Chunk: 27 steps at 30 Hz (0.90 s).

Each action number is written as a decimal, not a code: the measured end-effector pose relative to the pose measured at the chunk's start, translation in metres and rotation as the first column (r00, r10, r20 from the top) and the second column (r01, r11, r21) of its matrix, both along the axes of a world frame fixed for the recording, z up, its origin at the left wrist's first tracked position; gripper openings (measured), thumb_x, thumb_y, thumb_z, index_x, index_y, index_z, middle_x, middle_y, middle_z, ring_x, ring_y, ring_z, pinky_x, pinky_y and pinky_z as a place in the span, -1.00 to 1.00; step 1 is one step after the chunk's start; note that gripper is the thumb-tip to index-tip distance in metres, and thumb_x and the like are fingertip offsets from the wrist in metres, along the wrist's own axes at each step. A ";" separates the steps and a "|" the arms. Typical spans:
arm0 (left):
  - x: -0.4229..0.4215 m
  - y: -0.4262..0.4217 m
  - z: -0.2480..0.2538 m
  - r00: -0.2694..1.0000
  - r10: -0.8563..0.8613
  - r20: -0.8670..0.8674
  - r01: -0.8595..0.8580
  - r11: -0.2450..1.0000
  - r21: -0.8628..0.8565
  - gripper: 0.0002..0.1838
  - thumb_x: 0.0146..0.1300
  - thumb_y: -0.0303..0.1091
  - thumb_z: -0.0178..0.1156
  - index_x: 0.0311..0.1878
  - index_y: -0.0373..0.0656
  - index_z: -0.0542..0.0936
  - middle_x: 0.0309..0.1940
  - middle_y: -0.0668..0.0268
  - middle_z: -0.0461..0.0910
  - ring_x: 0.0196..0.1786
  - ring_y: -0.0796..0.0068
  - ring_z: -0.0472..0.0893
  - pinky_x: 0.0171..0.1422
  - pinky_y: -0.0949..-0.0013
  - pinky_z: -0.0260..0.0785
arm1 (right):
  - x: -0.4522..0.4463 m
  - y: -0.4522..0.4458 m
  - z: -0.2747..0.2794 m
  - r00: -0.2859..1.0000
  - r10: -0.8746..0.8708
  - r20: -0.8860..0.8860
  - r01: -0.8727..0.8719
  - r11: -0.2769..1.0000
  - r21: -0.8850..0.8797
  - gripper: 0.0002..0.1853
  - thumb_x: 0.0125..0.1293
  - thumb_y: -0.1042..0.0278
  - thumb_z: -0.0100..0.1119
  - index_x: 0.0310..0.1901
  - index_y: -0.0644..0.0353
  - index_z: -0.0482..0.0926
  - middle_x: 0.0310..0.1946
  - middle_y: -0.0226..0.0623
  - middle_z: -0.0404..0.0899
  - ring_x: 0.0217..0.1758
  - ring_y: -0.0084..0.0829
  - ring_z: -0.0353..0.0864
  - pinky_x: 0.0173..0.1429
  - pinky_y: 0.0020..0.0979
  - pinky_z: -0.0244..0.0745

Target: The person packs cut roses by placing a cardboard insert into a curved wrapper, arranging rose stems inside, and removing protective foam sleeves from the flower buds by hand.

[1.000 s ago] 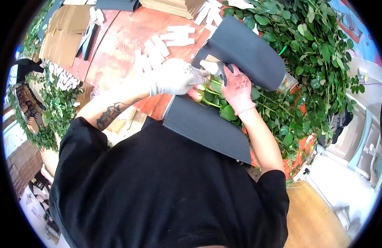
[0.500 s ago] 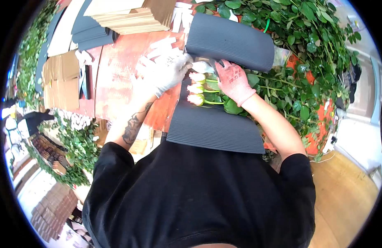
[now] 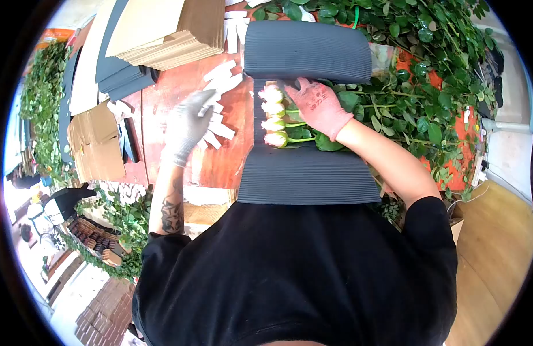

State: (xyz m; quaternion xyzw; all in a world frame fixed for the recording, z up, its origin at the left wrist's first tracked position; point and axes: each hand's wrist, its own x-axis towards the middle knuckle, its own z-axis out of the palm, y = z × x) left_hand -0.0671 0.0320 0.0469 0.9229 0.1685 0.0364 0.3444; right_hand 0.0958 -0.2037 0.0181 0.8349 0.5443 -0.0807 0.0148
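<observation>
My left hand (image 3: 188, 124), in a pale grey glove, is over the loose white strips (image 3: 220, 130) on the red tabletop. Its thumb and forefinger look apart at the strips. My right hand (image 3: 321, 108), in a pink glove, lies on the rose stems just right of the blooms, fingers stretched out and a little spread. Several pale pink and white roses (image 3: 274, 124) lie side by side, heads to the left, on a dark ribbed sheet (image 3: 310, 176). The sheet's far part (image 3: 307, 51) curves up beyond them. My palm hides part of the stems.
Leafy stems (image 3: 416, 109) cover the right side of the table. A stack of brown cardboard (image 3: 174, 49) stands at the back left, beside dark sheets (image 3: 125, 83). Smaller cardboard pieces (image 3: 96, 141) lie at the left, with a dark-handled tool (image 3: 128, 144) next to them.
My left hand has moved left and down, from the rose heads to the white strips. One more rose head shows at the far end of the row. My right hand stays on the stems.
</observation>
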 end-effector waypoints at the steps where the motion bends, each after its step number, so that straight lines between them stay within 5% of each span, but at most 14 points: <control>1: 0.003 -0.015 0.006 0.973 -0.206 0.102 0.203 0.978 0.041 -0.70 0.19 -0.45 0.13 0.01 -0.15 0.58 -0.13 0.20 0.64 -0.16 0.20 0.66 -0.08 0.27 0.50 | 0.001 0.000 0.000 1.000 0.006 -0.002 -0.006 1.000 -0.027 -0.46 0.09 0.43 0.05 0.20 0.09 0.44 0.10 0.03 0.42 -0.09 -0.15 0.61 -0.04 -0.29 0.55; 2: 0.006 -0.029 0.012 0.893 -0.403 0.197 0.393 0.915 0.092 -0.73 0.20 -0.46 0.12 -0.02 -0.14 0.59 -0.13 0.22 0.65 -0.18 0.24 0.67 -0.09 0.31 0.51 | 0.003 -0.002 -0.002 1.000 0.016 -0.016 -0.016 1.000 -0.019 -0.46 0.10 0.38 0.06 0.20 0.09 0.44 0.11 0.04 0.41 -0.09 -0.16 0.61 -0.05 -0.30 0.55; 3: 0.013 -0.045 0.015 0.837 -0.504 0.212 0.523 0.852 -0.040 -0.69 0.22 -0.54 0.06 0.03 -0.22 0.58 -0.08 0.11 0.63 -0.01 0.19 0.63 0.06 0.28 0.49 | 0.002 0.001 0.000 0.999 0.030 -0.011 -0.030 0.999 -0.018 -0.46 0.10 0.38 0.06 0.20 0.09 0.44 0.11 0.04 0.41 -0.09 -0.16 0.61 -0.05 -0.30 0.55; 5: 0.023 -0.060 0.000 0.840 -0.499 0.214 0.516 0.856 -0.028 -0.67 0.21 -0.57 0.02 0.03 -0.21 0.58 -0.02 0.12 0.61 0.04 0.17 0.61 0.13 0.28 0.45 | 0.001 0.004 0.008 1.000 -0.009 0.002 0.009 0.994 -0.107 -0.48 0.11 0.37 0.06 0.19 0.09 0.44 0.13 0.02 0.41 -0.08 -0.19 0.62 -0.08 -0.32 0.55; 7: 0.044 -0.057 -0.017 0.832 -0.444 0.332 0.411 0.896 0.169 -0.65 0.15 -0.52 0.03 0.02 -0.11 0.59 -0.04 0.20 0.62 -0.04 0.22 0.63 0.01 0.30 0.47 | 0.000 0.003 0.008 1.000 -0.001 0.025 0.003 0.996 -0.086 -0.49 0.11 0.36 0.07 0.17 0.09 0.45 0.12 -0.02 0.42 -0.10 -0.21 0.62 -0.07 -0.32 0.54; 12: 0.063 -0.045 -0.039 0.871 -0.479 0.107 0.480 0.877 0.014 -0.57 0.16 -0.58 -0.03 0.07 -0.02 0.60 0.03 0.28 0.60 -0.06 0.29 0.64 0.02 0.35 0.48 | -0.003 -0.012 0.009 0.998 0.019 0.064 -0.029 0.986 0.162 -0.54 0.12 0.21 0.16 0.10 0.05 0.49 0.05 -0.21 0.45 -0.12 -0.26 0.59 0.01 -0.31 0.49; 16: 0.066 -0.044 -0.023 0.870 -0.482 0.100 0.487 0.873 -0.032 -0.59 0.20 -0.56 -0.03 0.05 0.00 0.61 0.02 0.31 0.62 -0.05 0.31 0.64 0.03 0.37 0.48 | -0.005 -0.010 0.029 0.985 0.140 -0.102 -0.145 0.989 -0.041 -0.51 0.04 0.15 0.26 0.06 0.03 0.51 0.04 -0.23 0.46 -0.08 -0.25 0.58 0.01 -0.30 0.48; 25: 0.048 -0.046 -0.041 0.893 -0.416 0.172 0.433 0.898 -0.076 -0.65 0.21 -0.53 0.02 0.00 -0.03 0.64 -0.03 0.23 0.64 -0.17 0.34 0.67 -0.07 0.36 0.50 | 0.000 -0.020 -0.002 0.981 0.187 -0.044 -0.181 0.977 0.114 -0.64 0.05 0.26 0.13 -0.06 0.00 0.54 -0.02 -0.28 0.52 -0.10 -0.27 0.57 -0.03 -0.30 0.49; 27: 0.042 -0.054 -0.020 0.897 -0.416 0.149 0.384 0.901 0.204 -0.62 0.10 -0.56 0.05 -0.04 0.03 0.64 -0.16 0.23 0.66 -0.04 0.25 0.64 0.05 0.26 0.48 | 0.002 -0.020 -0.020 0.965 0.252 0.068 -0.261 0.931 0.254 -0.73 -0.07 0.33 0.08 -0.24 0.03 0.50 -0.26 -0.28 0.49 -0.25 -0.27 0.56 -0.21 -0.27 0.51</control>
